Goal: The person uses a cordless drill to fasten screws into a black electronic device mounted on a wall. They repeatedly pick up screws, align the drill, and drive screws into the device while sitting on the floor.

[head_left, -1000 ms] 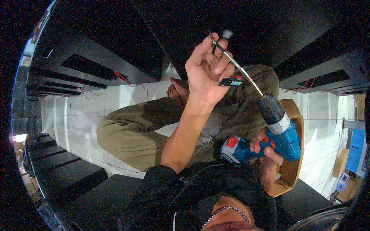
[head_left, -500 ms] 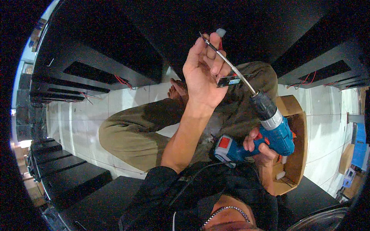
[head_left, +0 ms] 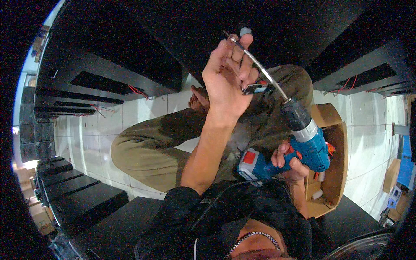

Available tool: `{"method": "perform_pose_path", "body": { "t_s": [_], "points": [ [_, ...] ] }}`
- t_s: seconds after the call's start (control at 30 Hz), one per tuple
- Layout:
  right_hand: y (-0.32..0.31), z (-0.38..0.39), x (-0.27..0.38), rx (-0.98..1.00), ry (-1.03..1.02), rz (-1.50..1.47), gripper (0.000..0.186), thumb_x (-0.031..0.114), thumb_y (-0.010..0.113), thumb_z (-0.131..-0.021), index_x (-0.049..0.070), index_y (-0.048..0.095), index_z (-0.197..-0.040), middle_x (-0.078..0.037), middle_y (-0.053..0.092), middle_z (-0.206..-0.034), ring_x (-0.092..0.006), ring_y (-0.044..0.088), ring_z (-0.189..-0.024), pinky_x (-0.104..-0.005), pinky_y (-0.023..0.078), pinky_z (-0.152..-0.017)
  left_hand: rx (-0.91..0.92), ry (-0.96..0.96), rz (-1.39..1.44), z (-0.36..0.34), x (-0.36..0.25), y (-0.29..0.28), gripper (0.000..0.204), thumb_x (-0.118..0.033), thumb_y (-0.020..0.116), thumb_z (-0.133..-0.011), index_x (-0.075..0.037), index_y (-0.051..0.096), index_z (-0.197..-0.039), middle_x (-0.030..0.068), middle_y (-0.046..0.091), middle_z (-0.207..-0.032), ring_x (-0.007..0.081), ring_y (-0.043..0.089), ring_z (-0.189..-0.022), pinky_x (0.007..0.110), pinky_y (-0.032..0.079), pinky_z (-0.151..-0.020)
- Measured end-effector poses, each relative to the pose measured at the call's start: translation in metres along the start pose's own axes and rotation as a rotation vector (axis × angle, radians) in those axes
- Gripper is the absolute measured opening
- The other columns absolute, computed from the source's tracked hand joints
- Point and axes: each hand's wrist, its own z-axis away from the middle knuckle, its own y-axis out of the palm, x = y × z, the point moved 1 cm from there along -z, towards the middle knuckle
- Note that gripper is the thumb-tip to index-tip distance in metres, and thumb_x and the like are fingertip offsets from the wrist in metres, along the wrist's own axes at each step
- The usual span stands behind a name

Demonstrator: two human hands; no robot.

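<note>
My right hand (head_left: 287,161) is wrapped round the grip of a blue cordless drill (head_left: 313,149) with a black chuck. From the chuck a long, thin metal bit (head_left: 272,81) points up and left. My left hand (head_left: 226,89), palm up with fingers curled, has its thumb and fingertips at the bit's tip, where a thin pointed piece, perhaps a screw, sticks out. Against its lower fingers rests a small black module (head_left: 257,89) with a light display. A whitish connector (head_left: 245,31) shows just beyond the fingertips.
Large black cabinets with slots flank me; red wires (head_left: 138,91) hang from the left one and red wires (head_left: 349,84) from the right one. An open cardboard box (head_left: 331,115) stands beside my right arm. My crossed legs (head_left: 147,147) lie on the tiled floor.
My left hand has shifted slightly up and left with the module, which now shows at a different tilt. The drill stays nearly in place, its bit still by the fingertips.
</note>
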Motion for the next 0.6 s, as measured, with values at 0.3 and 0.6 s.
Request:
{"method": "perform_pose_path", "body": {
  "t_s": [0.3,0.6],
  "points": [
    [-0.018,0.014,0.021,-0.162,-0.188,0.116,0.046,0.027,0.069,-0.077,-0.002,0.048,-0.105,-0.006,0.050,-0.070,-0.0149,0.051,-0.060,-0.0317,0.043,-0.059,-0.181,-0.040,-0.324,-0.012,0.063,-0.104,0.037,-0.002,0.049,-0.068,-0.012,0.051,-0.104,0.0073,0.055,-0.097,0.0155,0.042,-0.060,0.029,0.036,-0.056],
    [-0.029,0.024,0.028,-0.215,-0.228,0.027,0.045,0.026,0.069,-0.076,-0.002,0.047,-0.105,-0.006,0.050,-0.075,-0.0140,0.050,-0.060,-0.0309,0.042,-0.059,0.038,0.067,-0.594,-0.005,0.122,-0.137,0.036,0.004,0.048,-0.072,-0.012,0.049,-0.105,0.0066,0.054,-0.111,0.0187,0.050,-0.104,0.029,0.043,-0.081]
  ]
}}
